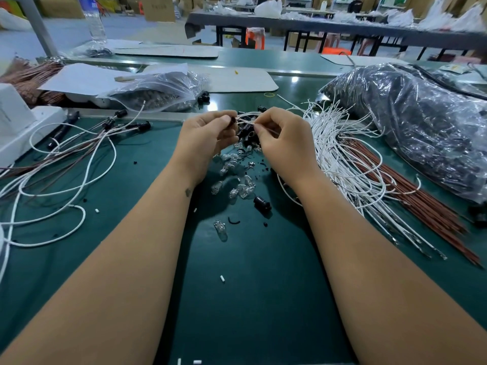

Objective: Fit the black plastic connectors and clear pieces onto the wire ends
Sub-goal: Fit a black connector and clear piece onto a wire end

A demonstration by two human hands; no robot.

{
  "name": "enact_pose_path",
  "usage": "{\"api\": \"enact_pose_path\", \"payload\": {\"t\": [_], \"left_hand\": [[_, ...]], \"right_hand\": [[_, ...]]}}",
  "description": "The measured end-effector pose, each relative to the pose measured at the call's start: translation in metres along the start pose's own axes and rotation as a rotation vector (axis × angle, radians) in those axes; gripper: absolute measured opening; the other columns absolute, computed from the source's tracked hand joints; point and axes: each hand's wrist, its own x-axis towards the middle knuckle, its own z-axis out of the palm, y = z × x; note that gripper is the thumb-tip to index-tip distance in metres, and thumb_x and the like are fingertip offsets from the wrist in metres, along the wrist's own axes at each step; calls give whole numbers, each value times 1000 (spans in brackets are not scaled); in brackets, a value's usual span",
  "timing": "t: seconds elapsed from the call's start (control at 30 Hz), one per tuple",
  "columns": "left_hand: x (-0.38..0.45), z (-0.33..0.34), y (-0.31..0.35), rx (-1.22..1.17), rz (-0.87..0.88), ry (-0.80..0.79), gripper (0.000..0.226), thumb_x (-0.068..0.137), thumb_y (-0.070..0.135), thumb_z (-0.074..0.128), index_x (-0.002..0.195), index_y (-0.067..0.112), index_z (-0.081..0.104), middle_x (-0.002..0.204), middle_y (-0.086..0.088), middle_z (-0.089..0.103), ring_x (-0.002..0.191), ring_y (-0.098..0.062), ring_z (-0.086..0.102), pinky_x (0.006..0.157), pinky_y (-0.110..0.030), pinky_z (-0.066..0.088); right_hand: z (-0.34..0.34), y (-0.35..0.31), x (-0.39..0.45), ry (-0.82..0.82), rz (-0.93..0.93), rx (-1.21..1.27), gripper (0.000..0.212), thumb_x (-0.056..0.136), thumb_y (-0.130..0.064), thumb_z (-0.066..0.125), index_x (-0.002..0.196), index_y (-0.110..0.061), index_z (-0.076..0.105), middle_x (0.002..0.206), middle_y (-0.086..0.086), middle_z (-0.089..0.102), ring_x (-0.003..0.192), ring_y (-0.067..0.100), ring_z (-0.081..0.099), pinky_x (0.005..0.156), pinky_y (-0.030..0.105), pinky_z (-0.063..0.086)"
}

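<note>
The person's left hand [208, 133] and right hand [279, 135] are close together above the green counter [250, 285]. The fingers of the left hand are curled and pinch a small black connector [233, 119]. The fingers of the right hand are curled too and pinch thin white wires [246, 119] that run across to the connector. It looks like the wire ends are going into the connector right now, but the spot is small and hard to see.

Some of the job looks done. On the left side lie a few finished wires [79, 154] with black connectors [143, 125] on their ends.

A lot looks left to do. On the right is a big pile of white wires [340, 154] with bare ends, and beside it a row of red-brown wires [411, 196]. Under the hands lie loose clear pieces [237, 180] and more loose black connectors [262, 204]. A clear bag [158, 90] near the left and a big bag of black parts [421, 122] on the right look full. So the task seems to be near its start.
</note>
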Motion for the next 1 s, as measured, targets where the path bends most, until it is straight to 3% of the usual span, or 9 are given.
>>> {"api": "enact_pose_path", "payload": {"t": [0.13, 0.27, 0.6, 0.87, 1.0], "left_hand": [[0, -2, 2, -132, -20, 5, 21, 95, -5, 50, 100, 7, 66, 90, -9, 65, 76, -11, 65, 74, -19, 55], [2, -1, 2, -190, -54, 28, 18, 91, -9, 54, 100, 2, 64, 86, -8, 68, 74, -13, 68, 72, -19, 56], [1, 0, 0, -206, -54, -55, 16, 88, -10, 56, 95, 1, 66, 76, -3, 73, 75, -12, 69, 73, -20, 56], [-2, 1, -1, -159, -24, -123, 22, 86, -16, 54, 98, -1, 66, 82, -7, 72, 79, -16, 70, 80, -24, 57], [-2, 2, -2, -73, 21, -87, 27, 85, -16, 57, 102, 3, 64, 88, -7, 71, 78, -14, 69, 77, -22, 57]], "right_hand": [[0, 0, 0, 4, 16, 15, 6, 88, -11, 64, 88, -11, 70, 82, -1, 69, 78, 15, 65, 75, 42, 55], [-1, -1, 0, 25, 12, 53, 6, 88, -11, 64, 87, -10, 70, 81, 0, 68, 77, 14, 65, 74, 39, 55], [0, 0, -1, -16, 21, 21, 5, 88, -12, 65, 86, -13, 70, 78, -1, 67, 74, 15, 63, 72, 42, 54], [1, 0, 1, -48, -19, -90, 9, 87, -10, 64, 87, -14, 72, 85, 1, 67, 80, 19, 62, 74, 41, 53], [1, 0, 2, -63, -56, -62, 25, 89, 4, 52, 100, -5, 72, 88, 4, 58, 81, 20, 56, 73, 29, 47]]}}
